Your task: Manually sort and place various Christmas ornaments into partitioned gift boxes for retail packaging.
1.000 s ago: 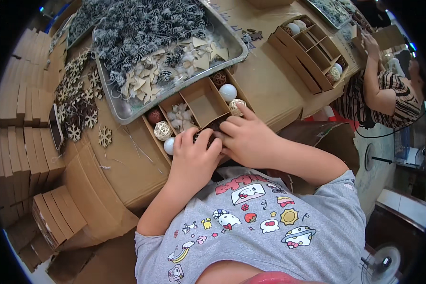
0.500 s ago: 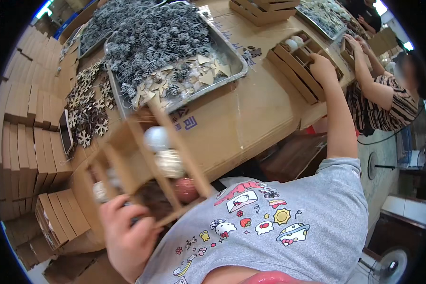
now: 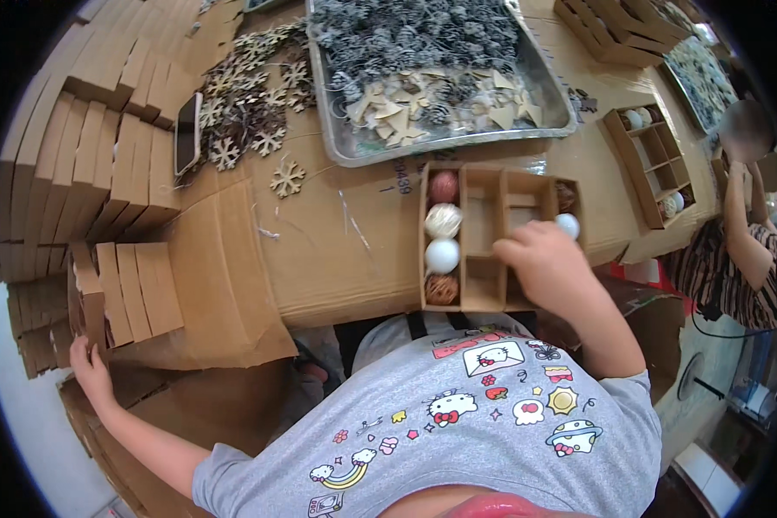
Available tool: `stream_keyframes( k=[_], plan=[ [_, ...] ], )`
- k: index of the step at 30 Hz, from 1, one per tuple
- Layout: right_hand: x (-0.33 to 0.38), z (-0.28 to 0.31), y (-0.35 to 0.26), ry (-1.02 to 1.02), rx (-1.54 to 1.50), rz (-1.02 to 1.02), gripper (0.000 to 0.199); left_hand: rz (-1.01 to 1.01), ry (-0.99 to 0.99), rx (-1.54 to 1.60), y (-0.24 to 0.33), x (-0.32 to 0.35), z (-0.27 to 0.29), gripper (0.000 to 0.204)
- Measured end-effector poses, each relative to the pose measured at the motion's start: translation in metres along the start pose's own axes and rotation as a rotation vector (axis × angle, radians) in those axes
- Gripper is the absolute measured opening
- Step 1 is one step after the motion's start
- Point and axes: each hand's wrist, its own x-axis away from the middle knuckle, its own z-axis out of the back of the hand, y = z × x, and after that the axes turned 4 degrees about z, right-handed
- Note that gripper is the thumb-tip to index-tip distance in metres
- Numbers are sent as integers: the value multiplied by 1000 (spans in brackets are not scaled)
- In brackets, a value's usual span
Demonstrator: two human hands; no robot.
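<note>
In front of me on the table lies a divided cardboard box (image 3: pixel 481 293). Its left column holds a dark red ball (image 3: pixel 444 186), a cream ball (image 3: pixel 444 221), a white ball (image 3: pixel 442 255) and a brown woven ball (image 3: pixel 442 289). My right hand (image 3: pixel 548 269) is over its right half, fingers curled at the dividers and hiding compartments there. Another white ball (image 3: pixel 566 226) and a brown ball (image 3: pixel 565 197) show beyond it. Far to the left, my left hand (image 3: pixel 91 373) has its fingers closed on the near end of a slim cardboard box (image 3: pixel 91 298) beside a row of similar boxes.
A metal tray (image 3: pixel 354 157) holds frosted pinecones and wooden cutouts. Wooden snowflakes (image 3: pixel 224 152) and a phone (image 3: pixel 187 134) lie left of it. Stacked cardboard boxes (image 3: pixel 78 164) line the left side. Another divided box (image 3: pixel 656 177) lies at right, near a person in a striped top (image 3: pixel 725 263).
The divided box has gone from tilted in my left hand to flat on the table. My right hand has moved from the other divided box to this one; my left has reached to the stacked boxes.
</note>
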Motion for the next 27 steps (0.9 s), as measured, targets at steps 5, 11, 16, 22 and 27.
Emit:
stream_keyframes(
  k=[5,11,16,22,27],
  plan=[
    [-33,-29,-13,-84,-47,190,19,-11,49,-88,-37,-2,-18,19],
    [-62,-11,7,145,-187,297,18,202,226,-315,-21,5,-29,32],
    [-135,24,56,373,-312,-84,21,36,795,-173,99,12,-17,32],
    [-246,17,134,469,164,-433,32,-364,520,410,315,-11,-58,30],
    [-247,23,167,172,98,-210,26,-633,262,779,413,-58,-93,31]
  ],
)
